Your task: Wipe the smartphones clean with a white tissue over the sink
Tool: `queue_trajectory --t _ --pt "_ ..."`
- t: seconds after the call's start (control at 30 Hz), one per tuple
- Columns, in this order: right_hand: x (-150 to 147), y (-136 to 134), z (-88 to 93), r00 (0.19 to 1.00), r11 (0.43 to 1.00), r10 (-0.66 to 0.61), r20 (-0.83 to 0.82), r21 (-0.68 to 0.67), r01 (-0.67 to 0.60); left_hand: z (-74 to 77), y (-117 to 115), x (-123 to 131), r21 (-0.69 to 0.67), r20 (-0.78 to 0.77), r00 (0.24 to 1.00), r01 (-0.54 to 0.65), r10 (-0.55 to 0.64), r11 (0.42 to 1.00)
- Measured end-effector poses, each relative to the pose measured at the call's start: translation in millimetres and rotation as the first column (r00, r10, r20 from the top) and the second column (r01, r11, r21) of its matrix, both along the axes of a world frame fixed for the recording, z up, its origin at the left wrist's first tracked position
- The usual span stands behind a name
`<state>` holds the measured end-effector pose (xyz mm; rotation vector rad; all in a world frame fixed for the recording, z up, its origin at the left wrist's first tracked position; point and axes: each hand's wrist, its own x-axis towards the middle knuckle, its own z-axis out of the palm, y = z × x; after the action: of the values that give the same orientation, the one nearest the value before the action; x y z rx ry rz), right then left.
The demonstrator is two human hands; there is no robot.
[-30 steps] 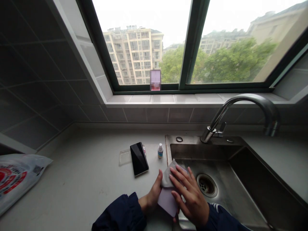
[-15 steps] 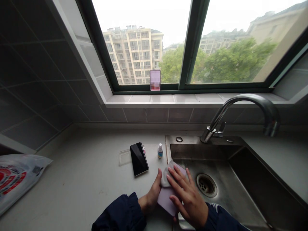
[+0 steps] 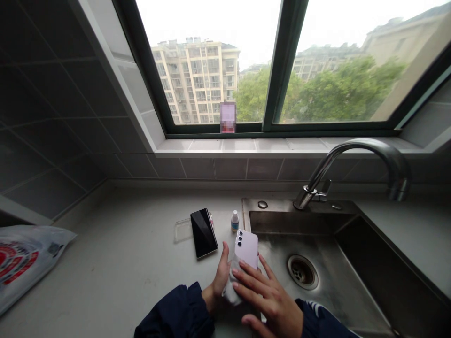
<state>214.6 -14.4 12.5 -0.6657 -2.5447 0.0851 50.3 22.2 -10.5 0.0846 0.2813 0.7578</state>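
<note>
My hands are together at the near edge of the steel sink. A lilac smartphone (image 3: pixel 245 249) lies back-up with its triple camera showing, its lower part in a grey cloth (image 3: pixel 233 284). My left hand (image 3: pixel 220 277) cradles the cloth and phone from below, thumb raised along the side. My right hand (image 3: pixel 266 295) lies across the cloth, fingertips at the phone's lower end. Beside them on the counter are a black smartphone (image 3: pixel 203 233), a clear phone case (image 3: pixel 183 230) partly behind it, and a small white-capped bottle (image 3: pixel 235 221).
A stainless steel sink (image 3: pixel 299 230) with a drain (image 3: pixel 302 272) lies right of my hands, under a curved chrome faucet (image 3: pixel 355 159). A printed plastic bag (image 3: pixel 24 265) lies at the counter's left. Grey wall tiles and a window rise behind.
The cloth has slid down the lilac phone, uncovering its camera end, which now points away from me. My right hand has moved toward me, off the phone's upper part.
</note>
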Motion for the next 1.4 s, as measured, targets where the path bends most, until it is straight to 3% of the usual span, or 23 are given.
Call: queue_trajectory --t 0.17,0.43,0.67,1.0,1.23,1.4 --pt "-2.6 -2.3 -0.6 0.996 0.999 -0.043 0.077 0.019 0.042 2.4 -2.9 -0.9 -0.032 0.03 0.997 0.078 -0.077 0.996" --pt "2.0 2.9 -5.0 0.989 0.99 -0.137 0.049 -0.013 0.138 9.5 -10.7 -4.8 0.038 -0.076 0.997 -0.012 0.014 0.999" --pt "-3.9 -5.6 -5.3 1.0 0.999 -0.017 -0.003 0.034 0.017 2.7 -1.7 -1.4 -0.006 -0.011 0.999 0.046 -0.046 0.999" --pt "7.1 9.6 -12.6 0.96 0.962 -0.271 0.065 0.023 0.27 11.1 -10.8 -4.3 0.143 -0.06 0.997 -0.037 0.046 0.989" --pt "-2.9 -4.1 -6.1 0.998 0.998 -0.06 -0.024 0.004 0.06 1.2 -2.4 -4.2 0.056 -0.048 0.999 0.019 -0.016 0.998" --pt "-2.9 -3.7 -0.8 0.994 0.999 -0.05 -0.093 0.009 0.051 -3.4 -0.6 -3.8 0.066 -0.052 0.999 0.001 0.003 0.998"
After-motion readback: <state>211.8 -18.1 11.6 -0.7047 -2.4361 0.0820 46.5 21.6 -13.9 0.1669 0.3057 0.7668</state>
